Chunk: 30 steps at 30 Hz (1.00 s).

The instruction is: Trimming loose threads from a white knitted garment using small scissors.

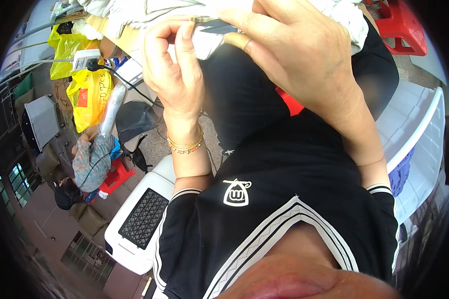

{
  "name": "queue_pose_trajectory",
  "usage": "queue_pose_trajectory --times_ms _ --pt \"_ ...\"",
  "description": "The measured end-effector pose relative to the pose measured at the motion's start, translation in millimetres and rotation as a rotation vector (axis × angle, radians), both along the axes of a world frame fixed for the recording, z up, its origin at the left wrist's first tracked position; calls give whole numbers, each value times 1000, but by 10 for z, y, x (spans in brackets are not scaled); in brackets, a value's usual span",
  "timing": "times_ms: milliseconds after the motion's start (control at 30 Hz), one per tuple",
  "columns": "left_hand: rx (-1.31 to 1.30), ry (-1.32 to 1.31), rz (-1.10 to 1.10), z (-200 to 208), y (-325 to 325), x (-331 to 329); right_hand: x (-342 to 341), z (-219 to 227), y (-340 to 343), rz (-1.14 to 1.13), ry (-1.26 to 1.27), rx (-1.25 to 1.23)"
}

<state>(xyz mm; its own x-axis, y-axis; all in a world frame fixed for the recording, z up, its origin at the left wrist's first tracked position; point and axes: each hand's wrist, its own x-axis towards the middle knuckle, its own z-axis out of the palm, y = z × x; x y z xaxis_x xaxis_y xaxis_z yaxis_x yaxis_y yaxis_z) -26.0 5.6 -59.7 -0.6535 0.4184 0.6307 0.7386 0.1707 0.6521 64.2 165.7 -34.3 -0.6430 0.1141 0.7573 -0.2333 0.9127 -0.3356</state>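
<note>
My left hand [174, 70] is raised at the top of the view, wearing gold-coloured and beaded bracelets. Its thumb and forefinger pinch together beside a small, shiny thin piece [201, 19], too small to name. To the right, my right hand [302, 50] has its thumb and forefinger closed around the end of a dark, pointed, blade-like piece [215, 26]. A yellowish wrap [237, 41] covers the right thumb's tip. White cloth [207, 42] hangs just below the fingers, and more pale cloth [154, 11] lies behind them.
Yellow plastic bags [87, 97] and a white power adapter [86, 59] with a black cable are at left. A white bin-like box [139, 219] stands lower left. Another person [92, 162] sits beyond. A red stool [401, 27] and white plastic crate [414, 124] are at right.
</note>
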Motion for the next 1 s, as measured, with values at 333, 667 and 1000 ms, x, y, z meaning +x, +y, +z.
queue_pose_trajectory --times_ms 333,667,1000 --pt "30 -35 10 -35 -55 20 171 368 -175 -34 -278 -148" --pt "-59 172 31 11 6 34 -192 -138 -50 -208 496 330" --pt "-74 215 4 27 -19 50 -209 -161 -106 -237 546 359"
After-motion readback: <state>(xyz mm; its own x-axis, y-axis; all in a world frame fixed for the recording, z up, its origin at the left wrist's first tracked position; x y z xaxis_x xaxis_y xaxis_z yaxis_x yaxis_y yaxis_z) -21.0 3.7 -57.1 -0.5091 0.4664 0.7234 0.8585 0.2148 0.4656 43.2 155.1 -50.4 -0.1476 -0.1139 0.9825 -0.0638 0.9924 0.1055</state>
